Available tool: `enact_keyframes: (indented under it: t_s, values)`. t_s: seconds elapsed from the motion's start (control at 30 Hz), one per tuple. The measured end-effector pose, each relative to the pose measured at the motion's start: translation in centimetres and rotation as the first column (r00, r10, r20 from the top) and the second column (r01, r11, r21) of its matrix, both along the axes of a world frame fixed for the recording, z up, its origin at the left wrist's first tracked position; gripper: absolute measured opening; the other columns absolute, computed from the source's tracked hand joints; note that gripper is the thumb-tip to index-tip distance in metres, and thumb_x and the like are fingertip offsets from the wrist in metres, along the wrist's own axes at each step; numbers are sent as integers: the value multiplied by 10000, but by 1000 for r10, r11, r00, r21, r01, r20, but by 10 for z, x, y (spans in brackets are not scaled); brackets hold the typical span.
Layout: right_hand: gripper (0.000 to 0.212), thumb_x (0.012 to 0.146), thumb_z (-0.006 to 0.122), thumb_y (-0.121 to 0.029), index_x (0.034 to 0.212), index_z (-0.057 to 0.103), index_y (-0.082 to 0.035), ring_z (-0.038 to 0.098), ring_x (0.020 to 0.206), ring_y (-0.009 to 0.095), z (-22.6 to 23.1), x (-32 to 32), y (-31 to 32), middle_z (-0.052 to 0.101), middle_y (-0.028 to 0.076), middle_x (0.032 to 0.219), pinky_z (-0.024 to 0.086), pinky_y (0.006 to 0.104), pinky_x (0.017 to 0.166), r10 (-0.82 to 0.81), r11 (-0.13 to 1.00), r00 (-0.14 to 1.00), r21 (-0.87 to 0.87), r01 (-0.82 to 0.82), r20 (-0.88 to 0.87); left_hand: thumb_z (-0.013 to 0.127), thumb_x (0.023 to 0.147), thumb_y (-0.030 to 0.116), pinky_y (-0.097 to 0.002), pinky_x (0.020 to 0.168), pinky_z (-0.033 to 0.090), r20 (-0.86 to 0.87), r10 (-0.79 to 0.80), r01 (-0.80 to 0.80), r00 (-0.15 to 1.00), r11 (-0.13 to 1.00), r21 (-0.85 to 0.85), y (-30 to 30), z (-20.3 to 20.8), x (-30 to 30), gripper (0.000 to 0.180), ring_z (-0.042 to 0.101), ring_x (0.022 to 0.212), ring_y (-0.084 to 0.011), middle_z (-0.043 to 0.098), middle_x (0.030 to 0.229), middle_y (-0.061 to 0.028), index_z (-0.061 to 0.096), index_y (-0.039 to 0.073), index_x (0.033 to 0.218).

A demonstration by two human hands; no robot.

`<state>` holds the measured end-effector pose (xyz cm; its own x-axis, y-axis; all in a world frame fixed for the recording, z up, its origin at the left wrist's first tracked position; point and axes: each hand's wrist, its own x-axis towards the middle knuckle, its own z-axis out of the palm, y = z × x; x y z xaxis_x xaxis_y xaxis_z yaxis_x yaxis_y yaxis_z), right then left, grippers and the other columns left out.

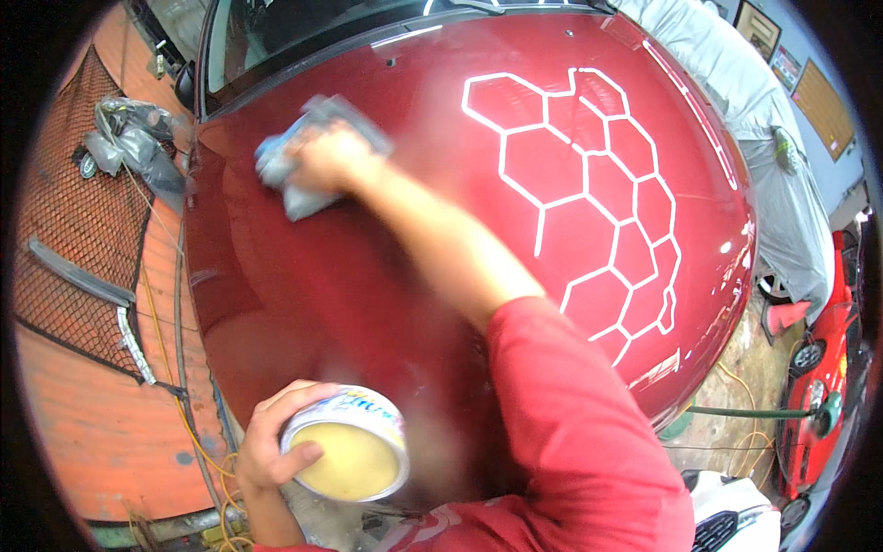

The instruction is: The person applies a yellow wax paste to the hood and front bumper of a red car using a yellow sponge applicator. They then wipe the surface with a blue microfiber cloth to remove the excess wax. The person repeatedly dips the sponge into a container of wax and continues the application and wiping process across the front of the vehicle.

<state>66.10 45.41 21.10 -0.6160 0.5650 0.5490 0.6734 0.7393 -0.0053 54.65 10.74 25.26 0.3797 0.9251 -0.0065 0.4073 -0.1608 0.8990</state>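
Observation:
My left hand (pixel 280 437) grips a round, open tub (pixel 354 451) of pale yellow paste, tilted so its inside faces me. The thumb rests over the rim, and the fingers wrap the printed side. Stretched out ahead, my right hand (pixel 331 156) presses a grey-blue cloth (pixel 317 198) onto the far left part of a dark red car hood (pixel 303 304). Motion blurs that hand and the cloth. A hazy film shows on parts of the paint. White hexagon-shaped light reflections lie across the hood's right half.
The windshield (pixel 276 37) borders the hood at the far side. Black netting (pixel 83 221) and a grey plastic bag (pixel 133 138) hang at the left by an orange wall. A sheet-covered vehicle (pixel 773 175), a red car (pixel 814 396) and a green hose (pixel 754 413) are at right.

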Motion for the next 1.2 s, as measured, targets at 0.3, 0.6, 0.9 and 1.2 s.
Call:
enact_keyframes:
  t_s: [0.3,0.6,0.9,1.2]
  values:
    - [405,965,530,-438,1211,676,-151,664,1066,344,-2,369,186,655,173,1230,517,437,946,-520,853,853,21,521,-48,713,748,581,-374,1002,422,-158,598,-608,786,794,-20,-73,7,-77,830,567,1156,-260,587,1257,-169,580,-51,1270]
    - [562,910,542,-557,1293,647,-159,550,1288,264,46,-16,190,600,92,1374,380,491,1090,-341,903,935,-243,355,99,666,778,642,-395,918,484,-248,348,-324,904,937,133,35,36,-32,790,631,1047,-312,645,1117,-213,648,-43,1170]
    - [416,970,550,-416,1253,646,-126,681,1025,312,34,266,256,669,169,1203,528,437,913,-408,900,905,-113,421,118,738,748,528,-362,897,496,-225,367,-385,903,922,-41,8,19,-67,739,637,1036,-288,639,1109,-200,634,-52,1193]
    - [383,906,570,-424,1110,729,-141,689,1040,294,67,10,171,708,149,1141,538,406,909,-248,916,966,-308,258,71,747,784,528,-396,846,541,-196,21,-2,980,995,95,67,21,-21,657,678,973,-339,658,1113,-239,675,-2,1167]
